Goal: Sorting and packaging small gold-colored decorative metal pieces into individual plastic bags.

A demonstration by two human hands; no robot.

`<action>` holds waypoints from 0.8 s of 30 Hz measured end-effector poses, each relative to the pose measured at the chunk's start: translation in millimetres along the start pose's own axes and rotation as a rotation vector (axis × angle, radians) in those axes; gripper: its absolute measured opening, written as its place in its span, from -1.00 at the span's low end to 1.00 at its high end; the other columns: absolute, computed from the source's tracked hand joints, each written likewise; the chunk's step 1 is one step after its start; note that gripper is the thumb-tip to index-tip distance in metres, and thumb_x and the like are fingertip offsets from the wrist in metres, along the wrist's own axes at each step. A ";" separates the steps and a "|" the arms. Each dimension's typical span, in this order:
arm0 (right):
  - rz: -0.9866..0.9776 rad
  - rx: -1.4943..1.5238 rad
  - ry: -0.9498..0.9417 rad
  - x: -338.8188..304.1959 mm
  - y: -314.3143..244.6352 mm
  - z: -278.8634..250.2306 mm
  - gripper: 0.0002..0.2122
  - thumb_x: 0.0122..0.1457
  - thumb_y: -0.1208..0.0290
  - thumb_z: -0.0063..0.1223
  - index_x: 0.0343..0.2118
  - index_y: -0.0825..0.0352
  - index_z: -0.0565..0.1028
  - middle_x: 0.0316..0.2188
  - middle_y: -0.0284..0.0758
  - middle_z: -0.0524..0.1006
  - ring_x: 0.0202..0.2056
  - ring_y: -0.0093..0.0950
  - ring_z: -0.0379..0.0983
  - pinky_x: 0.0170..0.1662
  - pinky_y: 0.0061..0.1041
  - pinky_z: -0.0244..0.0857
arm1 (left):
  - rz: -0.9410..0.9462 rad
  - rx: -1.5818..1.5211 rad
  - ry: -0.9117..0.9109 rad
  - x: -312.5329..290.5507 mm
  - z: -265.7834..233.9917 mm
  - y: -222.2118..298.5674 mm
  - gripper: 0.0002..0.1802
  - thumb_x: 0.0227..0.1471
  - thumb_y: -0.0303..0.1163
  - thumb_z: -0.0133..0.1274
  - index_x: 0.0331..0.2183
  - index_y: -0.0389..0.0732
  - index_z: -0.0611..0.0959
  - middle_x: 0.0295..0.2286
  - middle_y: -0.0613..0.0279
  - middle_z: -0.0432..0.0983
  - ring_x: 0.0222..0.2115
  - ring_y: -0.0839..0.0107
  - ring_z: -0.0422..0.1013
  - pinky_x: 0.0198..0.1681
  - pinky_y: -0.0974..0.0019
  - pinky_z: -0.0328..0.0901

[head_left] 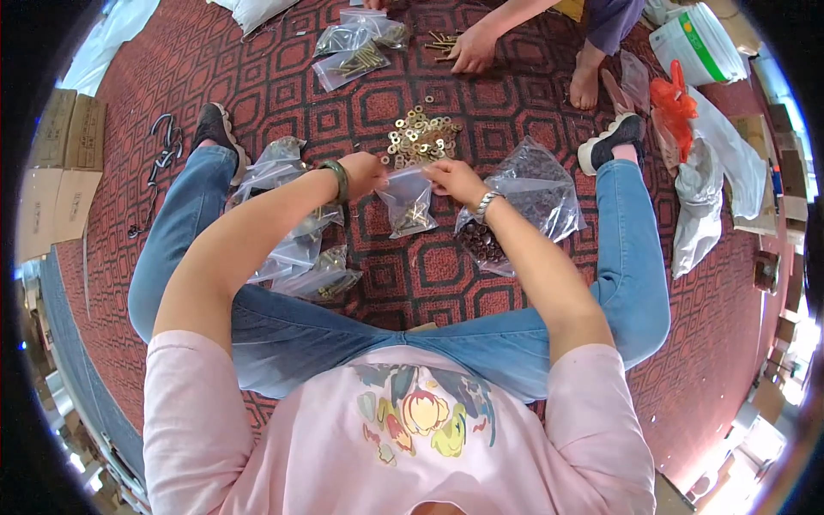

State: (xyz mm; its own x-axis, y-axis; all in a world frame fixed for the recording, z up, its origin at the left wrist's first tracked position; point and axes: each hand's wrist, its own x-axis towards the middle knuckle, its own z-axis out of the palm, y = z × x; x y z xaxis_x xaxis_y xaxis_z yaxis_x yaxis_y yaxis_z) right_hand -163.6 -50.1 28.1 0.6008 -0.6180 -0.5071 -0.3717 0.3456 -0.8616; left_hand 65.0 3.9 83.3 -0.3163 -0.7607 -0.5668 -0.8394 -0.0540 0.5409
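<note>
A small clear zip bag [408, 204] with brass-coloured hardware in its bottom hangs between my hands over the carpet. My left hand [367, 174], with a green bangle at its wrist, pinches the bag's upper left corner. At the upper right corner my right hand [459, 182] grips the top edge between thumb and fingers. Just beyond lies a loose pile of brass-coloured washers [421, 139]. To the right, under my right forearm, is a large clear bag [536, 184] with dark round pieces [482, 242]. Several filled zip bags [296, 245] lie left, partly behind my left arm.
Across from me another person's hand [475, 51] is at some long brass-coloured bolts [439, 41]. Zip bags of bolts [354, 65] lie at the far side. A white bucket [699, 45] and an orange plastic bag [674, 101] are far right; cardboard boxes [64, 163] stand left.
</note>
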 end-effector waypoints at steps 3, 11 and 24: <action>-0.020 0.258 0.156 -0.3 4.0 25.9 -0.78 0.07 0.29 -0.04 -0.41 0.35 0.52 -0.62 -0.46 0.43 -0.56 -0.63 0.31 -0.46 -0.63 0.21 | 0.080 0.009 0.003 5.1 5.1 -18.3 -0.79 -0.08 -0.32 -0.01 -0.50 -0.27 0.59 -0.68 0.22 0.43 -0.68 0.36 0.26 -0.51 0.30 0.24; -0.175 -0.057 0.072 5.8 -7.1 42.3 -0.81 0.10 0.33 -0.10 -0.42 0.32 0.50 -0.64 -0.49 0.39 -0.62 -0.68 0.19 -0.52 -0.69 0.10 | 0.085 -0.115 0.077 10.4 15.0 -2.8 -0.79 -0.03 -0.32 -0.01 -0.51 -0.26 0.60 -0.73 0.36 0.32 -0.71 0.53 0.13 -0.59 0.42 0.16; -0.149 -0.051 0.020 4.9 -11.8 44.9 -0.82 0.07 0.35 -0.04 -0.40 0.35 0.52 -0.63 -0.47 0.41 -0.60 -0.66 0.21 -0.54 -0.70 0.10 | -0.032 -0.278 -0.112 5.3 15.0 -35.0 -0.74 0.01 -0.31 -0.02 -0.60 -0.24 0.56 -0.75 0.42 0.31 -0.73 0.57 0.13 -0.65 0.48 0.11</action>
State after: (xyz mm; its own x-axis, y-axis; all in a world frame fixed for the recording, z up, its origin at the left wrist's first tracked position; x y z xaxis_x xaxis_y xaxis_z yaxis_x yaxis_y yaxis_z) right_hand -124.5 -25.5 34.7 0.6381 -0.6739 -0.3725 -0.3152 0.2128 -0.9249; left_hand 86.1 11.4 52.1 -0.3513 -0.6808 -0.6428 -0.7013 -0.2635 0.6624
